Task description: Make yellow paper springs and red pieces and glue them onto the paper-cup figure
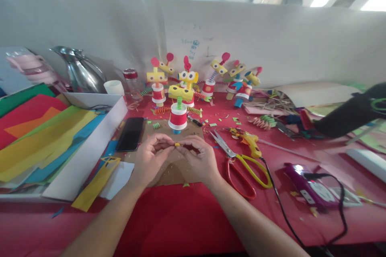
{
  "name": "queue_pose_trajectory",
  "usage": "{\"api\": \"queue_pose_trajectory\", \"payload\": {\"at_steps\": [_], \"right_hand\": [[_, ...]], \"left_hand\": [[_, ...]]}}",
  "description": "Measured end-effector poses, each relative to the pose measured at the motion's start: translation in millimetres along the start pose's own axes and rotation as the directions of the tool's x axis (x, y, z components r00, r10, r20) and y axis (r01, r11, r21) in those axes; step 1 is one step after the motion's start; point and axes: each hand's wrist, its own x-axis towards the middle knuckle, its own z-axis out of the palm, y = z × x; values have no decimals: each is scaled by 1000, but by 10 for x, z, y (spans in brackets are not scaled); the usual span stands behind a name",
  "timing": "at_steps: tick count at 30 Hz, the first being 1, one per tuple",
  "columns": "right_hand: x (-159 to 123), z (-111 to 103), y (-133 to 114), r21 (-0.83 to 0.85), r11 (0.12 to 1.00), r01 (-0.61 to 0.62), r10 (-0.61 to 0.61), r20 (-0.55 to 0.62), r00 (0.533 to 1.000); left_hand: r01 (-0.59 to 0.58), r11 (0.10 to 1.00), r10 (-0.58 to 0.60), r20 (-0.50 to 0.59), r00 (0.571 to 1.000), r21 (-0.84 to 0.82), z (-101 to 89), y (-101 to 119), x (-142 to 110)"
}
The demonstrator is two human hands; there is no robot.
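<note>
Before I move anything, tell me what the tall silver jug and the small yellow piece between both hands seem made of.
Tall silver jug: probably polished metal, judging by its bright, streaked reflections. Small yellow piece: possibly matte paper, showing no shine, though too small to confirm.

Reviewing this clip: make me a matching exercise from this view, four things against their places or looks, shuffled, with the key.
1. small yellow piece
2. phone
3. scissors
4. jug

A. silver, standing behind the white box
B. lying open, one red handle, one yellow
C. held at the fingertips of the left hand and right hand
D. black, lying between white box and left hand

Pairs: 1-C, 2-D, 3-B, 4-A
</note>
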Motion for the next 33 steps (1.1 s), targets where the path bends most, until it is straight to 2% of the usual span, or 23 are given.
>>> {"api": "queue_pose_trajectory", "payload": {"at_steps": [4,6,9,11,13,15,18,21,25,28,33], "right_hand": [[-16,-24,-34,-31,999,21,-21,6,1000],[-25,-24,-36,-28,1000,-3,3,4,1000],[-29,-2,-19,119,978,-173,170,35,985],[-25,16,-14,280,906,-316,296,113,948],[-20,26,-21,393,822,-412,362,197,911],[-15,26,-36,428,784,-448,382,236,894],[-10,15,-42,367,825,-429,363,237,901],[-1,-6,-26,291,877,-381,335,198,921],[15,-50,-19,220,942,-253,226,140,964],[20,-73,-30,177,972,-156,119,205,972],[16,-55,-16,171,977,-125,88,209,974]], "left_hand": [[-98,987,99,-1,995,130,-5,-74,-30],[-103,984,102,19,995,146,-16,-112,-26],[-63,989,51,91,995,132,-37,-126,6],[-40,992,23,137,990,117,-45,-113,32],[-22,995,6,162,987,95,-46,-97,48],[-7,997,-4,161,987,72,-42,-86,53],[12,1000,-12,103,995,6,-34,-86,52],[151,972,-143,59,988,-181,-33,-96,62],[407,807,-380,151,912,-428,-33,-95,82],[476,738,-410,244,879,-478,-25,-88,75],[531,696,-421,325,847,-484,-25,-112,47]]}}
